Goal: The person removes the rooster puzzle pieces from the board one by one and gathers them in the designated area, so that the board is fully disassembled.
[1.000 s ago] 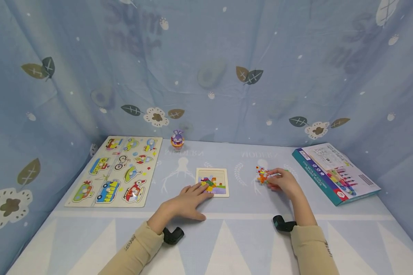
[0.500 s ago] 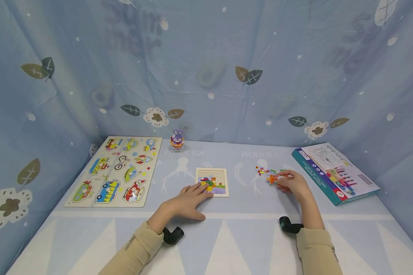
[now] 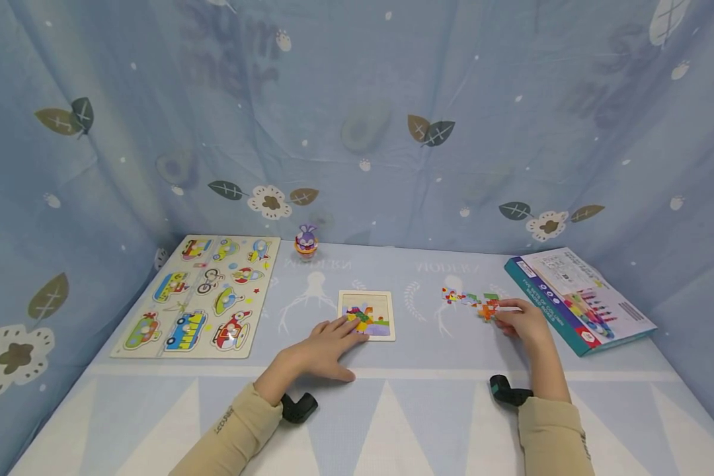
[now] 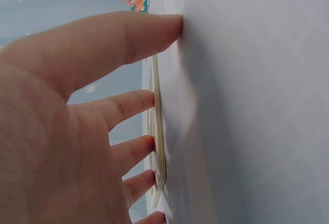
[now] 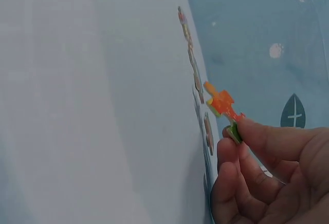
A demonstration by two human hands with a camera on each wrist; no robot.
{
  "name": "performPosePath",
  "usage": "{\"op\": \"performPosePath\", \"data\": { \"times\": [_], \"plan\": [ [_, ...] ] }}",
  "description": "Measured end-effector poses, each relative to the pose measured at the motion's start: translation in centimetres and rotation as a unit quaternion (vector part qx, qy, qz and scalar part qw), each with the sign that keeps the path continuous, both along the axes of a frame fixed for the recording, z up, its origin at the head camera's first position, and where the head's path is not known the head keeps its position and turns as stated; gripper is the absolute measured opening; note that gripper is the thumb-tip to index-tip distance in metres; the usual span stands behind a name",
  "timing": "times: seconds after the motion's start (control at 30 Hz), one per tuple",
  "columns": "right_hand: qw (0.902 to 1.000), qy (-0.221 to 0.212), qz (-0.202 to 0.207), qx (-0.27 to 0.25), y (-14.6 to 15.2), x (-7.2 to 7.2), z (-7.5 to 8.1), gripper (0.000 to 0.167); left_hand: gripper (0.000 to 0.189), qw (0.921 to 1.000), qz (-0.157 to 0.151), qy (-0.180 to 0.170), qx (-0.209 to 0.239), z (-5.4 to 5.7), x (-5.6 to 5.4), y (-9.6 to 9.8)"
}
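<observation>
My right hand (image 3: 520, 322) pinches an orange jigsaw piece (image 5: 223, 102) between thumb and fingers, just over the table; a green bit shows at the fingertips in the right wrist view. Several loose jigsaw pieces (image 3: 452, 296) lie in a row to the left of and behind it. Flat and with spread fingers, my left hand (image 3: 324, 350) rests on the near left side of a small wooden puzzle tray (image 3: 365, 293). Colourful pieces fill the tray's lower part, while bare wood shows above; the fingers cover its near left corner. In the left wrist view, fingertips touch the tray's edge (image 4: 158, 126).
A large vehicle puzzle board (image 3: 205, 284) lies at the left. A purple rabbit figure (image 3: 306, 240) stands at the back near it. At the right lies a teal and white box (image 3: 580, 297), close to my right hand. A patterned curtain (image 3: 357, 132) hangs behind the table.
My right hand has moved right along the row with the orange jigsaw piece, uncovering loose pieces on the left. My left hand has stayed still on the tray.
</observation>
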State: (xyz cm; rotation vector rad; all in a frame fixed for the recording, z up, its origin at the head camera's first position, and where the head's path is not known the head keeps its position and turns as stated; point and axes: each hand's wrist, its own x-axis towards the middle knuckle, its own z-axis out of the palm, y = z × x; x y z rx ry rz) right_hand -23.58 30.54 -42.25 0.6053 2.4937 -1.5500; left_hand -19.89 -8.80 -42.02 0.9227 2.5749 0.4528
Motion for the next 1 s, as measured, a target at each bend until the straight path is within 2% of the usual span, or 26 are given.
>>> {"op": "performPosePath", "data": {
  "times": [0.13, 0.4, 1.0],
  "plan": [
    [0.9999, 0.003, -0.012, -0.002, 0.43, 0.12, -0.21, 0.046, 0.067, 1.0, -0.002, 0.001, 0.001, -0.02, -0.03, -0.02],
    [0.9985, -0.004, -0.043, 0.035, 0.52, 0.26, -0.52, 0.043, 0.067, 1.0, -0.003, 0.003, 0.002, -0.13, -0.04, -0.06],
    [0.9971, -0.008, -0.053, 0.054, 0.72, 0.24, -0.59, 0.04, 0.067, 0.9997, 0.002, 0.004, 0.023, -0.26, 0.03, -0.16]
  ]
}}
